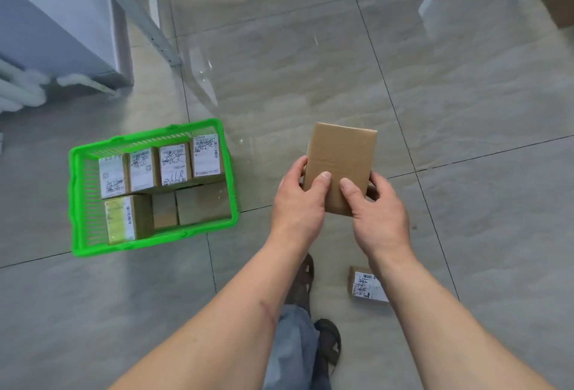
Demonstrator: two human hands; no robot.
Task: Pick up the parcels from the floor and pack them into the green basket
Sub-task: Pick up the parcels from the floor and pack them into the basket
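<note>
A plain brown rectangular cardboard parcel (340,166) is held up in the air above the glossy grey tiled floor (310,63), its unlabelled face turned toward the camera and its long side pointing away from the person. Both hands grasp its near end. The left hand (299,203) has its thumb pressed flat on the front face and its fingers (298,166) curled around the left edge. The right hand (377,212) mirrors it, thumb on the face, fingers wrapped behind the right edge and mostly hidden. Both bare forearms reach forward from the bottom of the view, wrists roughly level, converging on the parcel.

Below the right wrist, a small brown cardboard parcel with a white printed label (363,285) lies on the floor, partly hidden by the forearm. Well to the left of the left hand's fingers stands the bright green slatted plastic basket (90,243) on the floor, holding several labelled cardboard boxes (161,169) set side by side in rows. Between the forearms, a denim trouser leg (292,346) and dark sandals (329,343) show.
</note>
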